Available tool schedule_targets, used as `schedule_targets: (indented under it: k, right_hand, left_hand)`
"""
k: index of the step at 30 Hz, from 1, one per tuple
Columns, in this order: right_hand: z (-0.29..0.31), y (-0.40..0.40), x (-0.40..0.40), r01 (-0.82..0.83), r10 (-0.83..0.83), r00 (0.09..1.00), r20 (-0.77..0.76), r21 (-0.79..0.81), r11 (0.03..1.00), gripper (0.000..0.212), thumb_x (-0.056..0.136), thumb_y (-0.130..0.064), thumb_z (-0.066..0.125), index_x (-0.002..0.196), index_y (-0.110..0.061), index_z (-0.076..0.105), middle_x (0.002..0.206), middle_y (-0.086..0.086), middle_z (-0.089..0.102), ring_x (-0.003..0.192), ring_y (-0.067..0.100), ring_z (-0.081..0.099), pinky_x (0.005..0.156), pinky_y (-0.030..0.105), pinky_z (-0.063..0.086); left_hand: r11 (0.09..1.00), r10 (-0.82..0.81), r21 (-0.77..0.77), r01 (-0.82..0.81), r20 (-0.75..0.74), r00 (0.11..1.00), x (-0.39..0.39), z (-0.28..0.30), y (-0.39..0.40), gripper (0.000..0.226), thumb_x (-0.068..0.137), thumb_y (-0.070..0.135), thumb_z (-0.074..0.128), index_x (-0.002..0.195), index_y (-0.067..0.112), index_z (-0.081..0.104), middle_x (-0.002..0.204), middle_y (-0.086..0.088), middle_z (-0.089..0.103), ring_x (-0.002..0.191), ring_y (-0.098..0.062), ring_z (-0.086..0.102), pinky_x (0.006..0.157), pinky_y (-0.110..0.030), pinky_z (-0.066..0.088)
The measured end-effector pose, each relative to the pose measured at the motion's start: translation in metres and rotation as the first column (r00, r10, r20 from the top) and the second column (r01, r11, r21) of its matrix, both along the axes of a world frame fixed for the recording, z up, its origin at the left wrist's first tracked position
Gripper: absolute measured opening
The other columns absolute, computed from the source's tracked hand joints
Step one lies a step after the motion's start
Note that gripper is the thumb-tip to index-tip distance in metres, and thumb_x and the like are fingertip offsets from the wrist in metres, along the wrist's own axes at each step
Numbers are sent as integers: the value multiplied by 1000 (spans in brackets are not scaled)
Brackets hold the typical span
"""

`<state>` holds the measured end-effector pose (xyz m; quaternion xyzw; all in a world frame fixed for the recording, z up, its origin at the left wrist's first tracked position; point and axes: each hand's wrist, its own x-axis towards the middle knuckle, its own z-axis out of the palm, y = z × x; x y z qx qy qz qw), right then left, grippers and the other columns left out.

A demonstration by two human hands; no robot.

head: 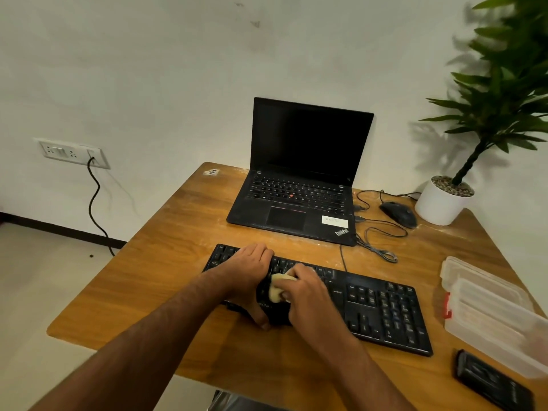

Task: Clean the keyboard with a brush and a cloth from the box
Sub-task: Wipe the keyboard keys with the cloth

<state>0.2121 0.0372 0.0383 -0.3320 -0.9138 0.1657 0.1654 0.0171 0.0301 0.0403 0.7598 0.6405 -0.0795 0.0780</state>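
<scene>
A black keyboard (382, 310) lies across the wooden desk in front of me. My left hand (247, 272) lies over the keyboard's left part, fingers across the top rows and the thumb hooked at the front edge, holding it steady. My right hand (305, 292) grips a small pale yellow cloth (277, 287) and presses it on the keys near the middle-left. A clear plastic box (489, 310) with a red latch sits at the right of the desk. No brush shows in this view.
An open black laptop (296, 185) stands behind the keyboard. A black mouse (398, 213) with tangled cables and a white potted plant (443, 203) are at the back right. A black phone (493, 381) lies near the front right edge.
</scene>
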Motion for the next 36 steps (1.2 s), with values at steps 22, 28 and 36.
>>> schedule_targets:
  k: [22, 28, 36]
  right_hand:
    - [-6, 20, -4, 14, -14, 1000, -7, 42, 999, 39, 89, -3, 68, 121, -26, 69, 105, -10, 49, 99, 5, 39, 87, 17, 37]
    - [-6, 38, 57, 178, -178, 984, -11, 0, 984, 36, 86, 6, 67, 113, -16, 76, 99, -5, 56, 97, 14, 53, 89, 36, 54]
    - [0, 27, 1, 88, -87, 996, -24, 37, 995, 38, 90, -3, 66, 122, -24, 70, 96, -8, 46, 95, 10, 42, 84, 24, 41]
  left_hand:
    - [1000, -3, -4, 2, -31, 1000, 1, 3, -1, 134, 50, 85, 81, 149, 7, 33, 134, -4, 40, 119, -19, 37, 115, -38, 37]
    - [1000, 11, -19, -11, -17, 1000, 1, 3, 0, 139, 50, 84, 82, 152, 7, 27, 140, -4, 37, 126, -20, 36, 119, -39, 34]
    - [1000, -8, -5, 8, -58, 998, 3, 6, -1, 135, 51, 87, 79, 149, 6, 32, 133, -5, 40, 118, -20, 38, 115, -37, 37]
